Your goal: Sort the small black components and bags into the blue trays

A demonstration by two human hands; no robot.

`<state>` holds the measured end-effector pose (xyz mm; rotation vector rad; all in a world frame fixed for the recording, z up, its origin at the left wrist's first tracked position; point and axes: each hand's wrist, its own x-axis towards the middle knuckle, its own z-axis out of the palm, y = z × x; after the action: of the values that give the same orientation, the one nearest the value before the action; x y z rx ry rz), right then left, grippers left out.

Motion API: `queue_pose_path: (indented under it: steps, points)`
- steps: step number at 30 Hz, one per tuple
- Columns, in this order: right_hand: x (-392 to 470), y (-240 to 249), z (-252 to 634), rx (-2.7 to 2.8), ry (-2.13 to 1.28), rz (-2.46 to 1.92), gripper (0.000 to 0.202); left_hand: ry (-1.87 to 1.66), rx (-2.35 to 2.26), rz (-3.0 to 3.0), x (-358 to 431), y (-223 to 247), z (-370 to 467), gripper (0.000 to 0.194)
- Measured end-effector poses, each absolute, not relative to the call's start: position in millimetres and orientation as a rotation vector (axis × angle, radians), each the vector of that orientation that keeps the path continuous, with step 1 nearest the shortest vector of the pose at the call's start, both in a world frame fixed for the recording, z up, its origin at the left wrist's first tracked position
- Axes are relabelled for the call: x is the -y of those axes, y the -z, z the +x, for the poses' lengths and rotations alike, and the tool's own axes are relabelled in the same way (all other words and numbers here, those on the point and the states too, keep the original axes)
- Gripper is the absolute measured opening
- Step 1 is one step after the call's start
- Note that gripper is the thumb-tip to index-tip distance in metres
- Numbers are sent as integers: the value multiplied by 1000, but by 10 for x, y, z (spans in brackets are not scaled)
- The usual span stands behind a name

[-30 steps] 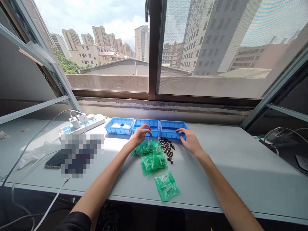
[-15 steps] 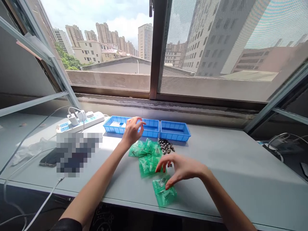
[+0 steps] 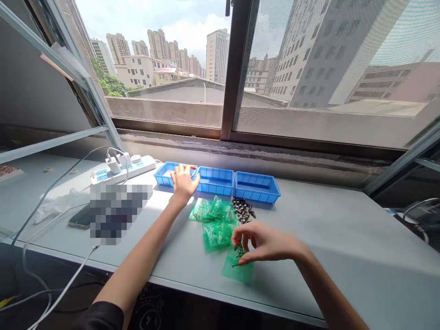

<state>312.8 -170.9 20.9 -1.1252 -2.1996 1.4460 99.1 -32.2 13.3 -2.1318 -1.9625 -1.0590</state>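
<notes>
Down low, fingers (image 3: 240,238) on green bag (image 3: 239,270)

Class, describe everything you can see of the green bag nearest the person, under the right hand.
The green bag is a small pouch of translucent green plastic, lying flat near the table's front edge. Small dark metal parts show inside. The right hand covers its upper part, fingertips pinching there. It lies apart from the other green bags.

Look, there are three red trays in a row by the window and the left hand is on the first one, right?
Not quite. The head view shows the three trays are blue, not red. They do sit in a row by the window, and the left hand rests on the leftmost one.
</notes>
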Motion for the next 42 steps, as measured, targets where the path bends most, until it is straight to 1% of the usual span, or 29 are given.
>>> queue_pose_path:
  steps: [2, 4, 7, 9, 11, 13, 15, 19, 23, 28, 31, 34, 36, 38, 42]
  points:
    - [1681, -238, 3164, 2109, -1424, -1082, 27, 1037, 2015, -2135, 290, -117, 974, 14]
    - [1636, -225, 3170, 1964, -1378, -1104, 28, 1020, 2054, -2141, 247, -88, 954, 11]
    - [1537, -116, 3120, 1656, -1293, -1171, 42, 1010, 2089, -2128, 172, -32, 912, 9]
    - [1470, -22, 3075, 1496, -1237, -1190, 51, 1028, 2064, -2120, 120, 8, 874, 11]
    - [1423, 50, 3049, 1441, -1204, -1206, 59, 1064, 2012, -2129, 76, 48, 833, 16]
    - [1400, 79, 3056, 1453, -1171, -1236, 63, 1091, 1984, -2144, 43, 85, 797, 21]
    - [1390, 76, 3095, 1473, -1132, -1282, 60, 1099, 1970, -2156, 23, 117, 772, 25]
    - [1361, 70, 3198, 1471, -1011, -1364, 44, 1103, 1927, -2173, 8, 153, 746, 32]
    - [1334, 146, 3187, 1565, -840, -1367, 36, 1092, 1913, -2216, 46, 158, 705, 29]
    - [1339, 222, 3064, 1819, -355, -1367, 30, 1144, 1797, -2267, 207, 167, 661, 21]
    - [1303, 256, 3086, 1764, -53, -1395, 33, 1175, 1640, -2340, 306, 169, 697, 23]
    - [1231, 338, 3211, 1628, 166, -1452, 39, 1130, 1452, -2500, 361, 165, 760, 17]
    - [1185, 414, 3318, 1567, 204, -1547, 39, 1078, 1353, -2612, 370, 165, 795, 15]
    - [1152, 486, 3412, 1549, 163, -1622, 39, 1035, 1287, -2702, 360, 174, 819, 18]
    - [1121, 564, 3508, 1582, 46, -1639, 39, 986, 1227, -2794, 315, 218, 853, 33]
